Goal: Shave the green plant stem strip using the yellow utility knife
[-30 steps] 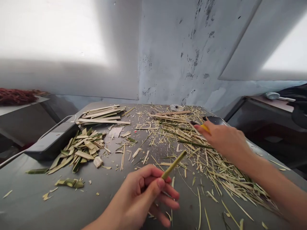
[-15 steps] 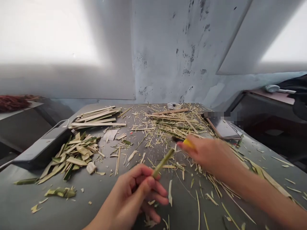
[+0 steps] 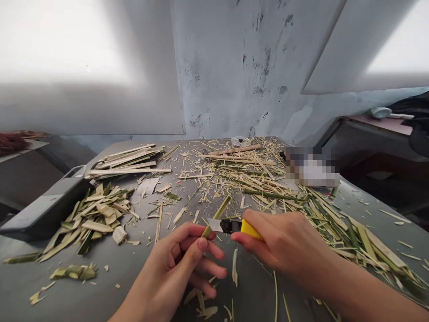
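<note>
Between the thumb and forefinger of my left hand [image 3: 181, 264] is a thin green bamboo strip [image 3: 221, 207], its far end pointing up and away. The other fingers of that hand are loosely spread. My right hand [image 3: 278, 241] is closed round the yellow handle of a utility knife [image 3: 231, 226]. The knife's blade lies against the strip, just above my left fingertips. Below the hands, a pale shaving [image 3: 235, 268] and other bits lie on the grey table [image 3: 134, 295].
Left of the hands sits a heap of bamboo offcuts [image 3: 103, 214], beside a dark grey box with a handle [image 3: 47, 205]. Longer split strips [image 3: 130, 161] are stacked behind it. Thin slivers [image 3: 248, 172] cover the table's middle and right. A blurred-out object [image 3: 311, 167] lies back right.
My right hand has brought the knife left and down, so its blade now meets the bamboo strip. My left hand has shifted slightly left, and the view has tilted a little.
</note>
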Available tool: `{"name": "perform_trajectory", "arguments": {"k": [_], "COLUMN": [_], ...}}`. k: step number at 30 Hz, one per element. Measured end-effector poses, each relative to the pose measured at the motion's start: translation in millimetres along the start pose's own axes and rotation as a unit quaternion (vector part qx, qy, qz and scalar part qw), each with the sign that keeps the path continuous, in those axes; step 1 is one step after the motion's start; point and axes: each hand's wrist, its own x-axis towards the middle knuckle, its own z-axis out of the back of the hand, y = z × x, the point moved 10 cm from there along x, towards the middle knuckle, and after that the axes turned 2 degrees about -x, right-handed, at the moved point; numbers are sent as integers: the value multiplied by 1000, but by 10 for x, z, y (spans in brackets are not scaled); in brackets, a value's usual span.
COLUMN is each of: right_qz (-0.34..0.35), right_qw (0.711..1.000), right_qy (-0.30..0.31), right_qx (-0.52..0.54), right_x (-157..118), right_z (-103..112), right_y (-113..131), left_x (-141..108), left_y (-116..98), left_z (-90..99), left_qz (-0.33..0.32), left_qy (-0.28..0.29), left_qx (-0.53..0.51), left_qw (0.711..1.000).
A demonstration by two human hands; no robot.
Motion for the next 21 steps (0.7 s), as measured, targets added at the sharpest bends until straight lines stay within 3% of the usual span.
{"name": "perform_trajectory", "arguments": {"k": [4, 7, 9, 12, 13, 16, 18, 21], "right_qz": [-24, -92, -217, -293, -299, -251, -168, -37], "right_qw": [997, 984, 947, 917, 922, 961, 985, 999], "right_qy": [15, 37, 25, -31, -48, -44, -15, -3], "right_qx": [-70, -145, -236, -268, -242, -107, -28, 21], "right_x": [68, 101, 20, -115, -140, -92, -7, 38], "right_z": [-48, 16, 253, 672, 759, 728, 571, 404], "right_y": [-141, -522, -1017, -1458, -1515, -1371, -1029, -422], "left_x": [7, -54, -126, -186, -180, -135, -110, -83], "left_y": [-74, -14, 112, 189, 168, 77, 36, -1], "left_z": [-18, -95, -212, -286, -276, -223, -191, -150], "left_qz": [-6, 14, 57, 76, 66, 33, 25, 17], "left_qy": [-16, -7, 32, 58, 55, 49, 48, 44], "left_qx": [10, -4, -18, -17, -14, -12, -20, -40], "left_qw": [1000, 1000, 998, 995, 996, 998, 998, 998]}}
